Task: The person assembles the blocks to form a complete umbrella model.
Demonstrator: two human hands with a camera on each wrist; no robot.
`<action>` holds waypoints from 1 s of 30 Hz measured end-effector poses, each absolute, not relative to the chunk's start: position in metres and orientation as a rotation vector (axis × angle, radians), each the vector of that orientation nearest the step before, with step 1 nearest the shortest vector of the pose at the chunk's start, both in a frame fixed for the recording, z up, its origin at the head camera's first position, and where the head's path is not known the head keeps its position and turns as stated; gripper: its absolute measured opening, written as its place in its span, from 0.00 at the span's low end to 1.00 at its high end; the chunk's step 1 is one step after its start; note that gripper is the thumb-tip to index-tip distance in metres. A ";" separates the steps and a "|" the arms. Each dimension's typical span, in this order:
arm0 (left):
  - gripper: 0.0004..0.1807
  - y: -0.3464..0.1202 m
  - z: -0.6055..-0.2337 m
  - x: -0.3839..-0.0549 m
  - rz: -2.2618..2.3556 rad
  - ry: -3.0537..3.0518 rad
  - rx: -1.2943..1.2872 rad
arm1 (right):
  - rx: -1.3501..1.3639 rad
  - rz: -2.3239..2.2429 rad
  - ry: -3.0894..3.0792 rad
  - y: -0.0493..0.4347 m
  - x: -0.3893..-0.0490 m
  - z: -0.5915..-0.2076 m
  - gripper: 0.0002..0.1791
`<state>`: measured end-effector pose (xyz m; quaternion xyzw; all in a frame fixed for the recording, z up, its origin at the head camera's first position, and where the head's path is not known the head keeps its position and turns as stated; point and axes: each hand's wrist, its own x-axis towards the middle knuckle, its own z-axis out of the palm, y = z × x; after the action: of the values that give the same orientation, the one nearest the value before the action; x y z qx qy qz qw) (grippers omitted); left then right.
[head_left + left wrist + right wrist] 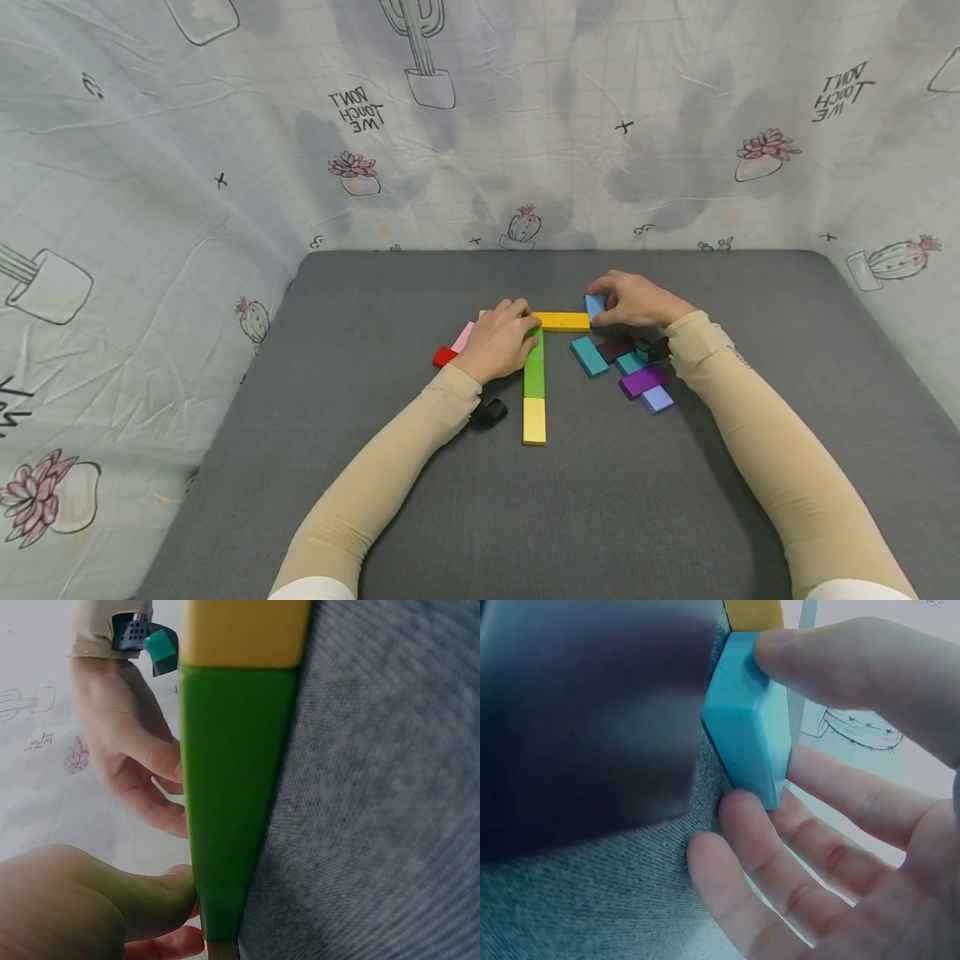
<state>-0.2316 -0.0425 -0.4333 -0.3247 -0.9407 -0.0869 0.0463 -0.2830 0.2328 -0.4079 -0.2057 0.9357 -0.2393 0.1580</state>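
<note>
My right hand (633,300) holds a light blue block (594,307) between thumb and fingers. The block's near end is at the right end of an orange-yellow block (562,322). In the right wrist view, the thumb lies over the top of the blue block (746,697) and the fingers reach round its far side. My left hand (497,340) rests with its fingertips on the top edge of the row, where a green block (534,377) column meets the orange one. A yellow block (534,421) forms the column's near end.
Right of the column lie loose blocks: teal (589,357), dark maroon (613,349), purple (642,382) and periwinkle (657,400). A red block (444,357) and a pink block (462,337) lie left of my left hand, partly hidden by it. A patterned curtain (480,125) hangs behind the grey table (420,500).
</note>
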 end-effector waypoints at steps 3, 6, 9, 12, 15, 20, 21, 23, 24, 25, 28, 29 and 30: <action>0.19 -0.043 -0.433 -0.231 -0.269 -2.874 -0.991 | -0.571 -0.686 2.676 0.233 -0.283 -0.409 0.30; 0.19 -0.043 -0.433 -0.231 -0.271 -2.876 -0.990 | -0.561 -0.691 2.676 0.233 -0.284 -0.410 0.30; 0.19 -0.042 -0.433 -0.231 -0.271 -2.877 -0.991 | -0.557 -0.696 2.676 0.233 -0.284 -0.410 0.30; 0.19 -0.042 -0.432 -0.231 -0.266 -2.876 -0.993 | -0.552 -0.698 2.679 0.233 -0.283 -0.409 0.30; 0.19 -0.042 -0.432 -0.231 -0.262 -2.873 -0.994 | -0.547 -0.701 2.681 0.232 -0.281 -0.408 0.30; 0.18 -0.042 -0.432 -0.231 -0.253 -2.869 -0.995 | -0.554 -0.717 2.676 0.231 -0.280 -0.408 0.30; 0.18 -0.042 -0.432 -0.231 -0.251 -2.868 -0.996 | -0.554 -0.720 2.677 0.231 -0.281 -0.409 0.30; 0.18 -0.042 -0.432 -0.231 -0.248 -2.870 -0.997 | -0.551 -0.723 2.676 0.231 -0.281 -0.409 0.30; 0.18 -0.042 -0.432 -0.231 -0.249 -2.870 -0.997 | -0.553 -0.723 2.677 0.231 -0.281 -0.409 0.30; 0.18 -0.042 -0.432 -0.231 -0.249 -2.871 -0.997 | -0.553 -0.723 2.677 0.231 -0.281 -0.410 0.30; 0.19 -0.042 -0.432 -0.231 -0.248 -2.873 -0.998 | -0.546 -0.716 2.680 0.231 -0.281 -0.411 0.30; 0.19 -0.042 -0.432 -0.231 -0.244 -2.873 -0.999 | -0.547 -0.715 2.680 0.231 -0.281 -0.411 0.30; 0.19 -0.042 -0.432 -0.231 -0.240 -2.872 -1.000 | -0.550 -0.716 2.679 0.231 -0.281 -0.411 0.31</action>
<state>-0.2310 -0.0422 -0.4319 -0.3274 -0.9405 -0.0787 0.0455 -0.2812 0.2311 -0.4106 -0.1921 0.9359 -0.2502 0.1566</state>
